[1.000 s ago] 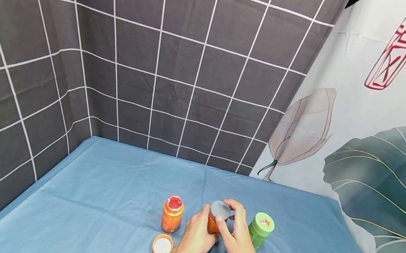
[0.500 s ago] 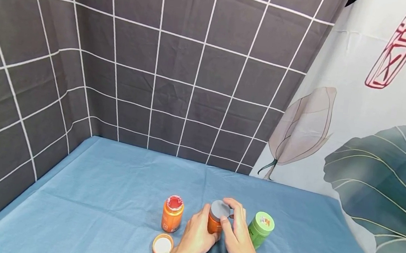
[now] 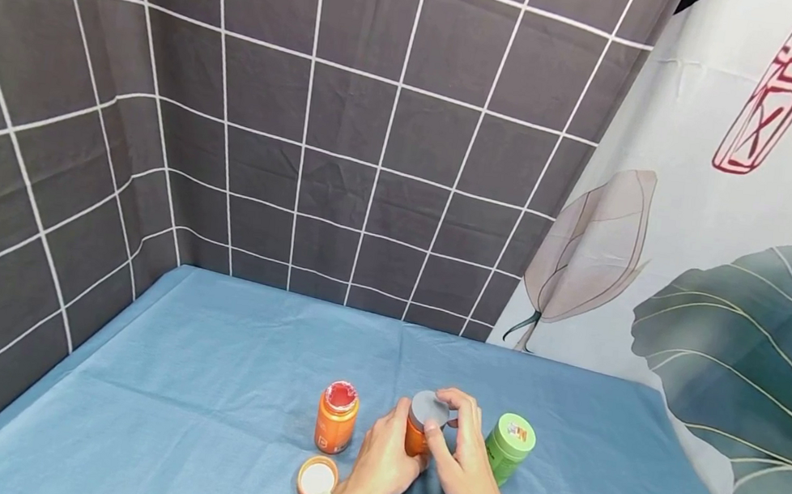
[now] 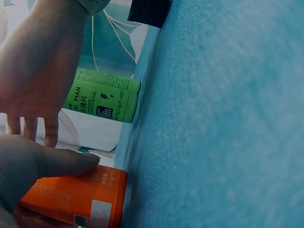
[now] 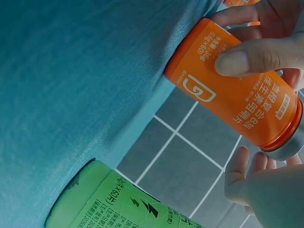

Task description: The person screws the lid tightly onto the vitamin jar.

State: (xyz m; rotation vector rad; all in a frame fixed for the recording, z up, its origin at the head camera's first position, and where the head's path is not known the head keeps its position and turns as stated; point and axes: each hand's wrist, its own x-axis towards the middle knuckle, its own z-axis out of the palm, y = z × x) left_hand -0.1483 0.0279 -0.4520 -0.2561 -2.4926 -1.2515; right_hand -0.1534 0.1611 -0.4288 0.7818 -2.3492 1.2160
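Bottle (image 3: 416, 442), orange and upright, stands gripped by the left hand (image 3: 384, 459); the right hand (image 3: 462, 465) pinches its gray cap (image 3: 427, 407). A green bottle (image 3: 508, 449) stands further right.

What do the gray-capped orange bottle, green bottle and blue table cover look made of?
Gray-capped orange bottle: probably satin plastic, with shiny highlights at the neck.
Green bottle: likely low-sheen plastic, judging by its smooth, rounded base edge.
Blue table cover: matte fabric, shown by soft creases; fiber unclear.
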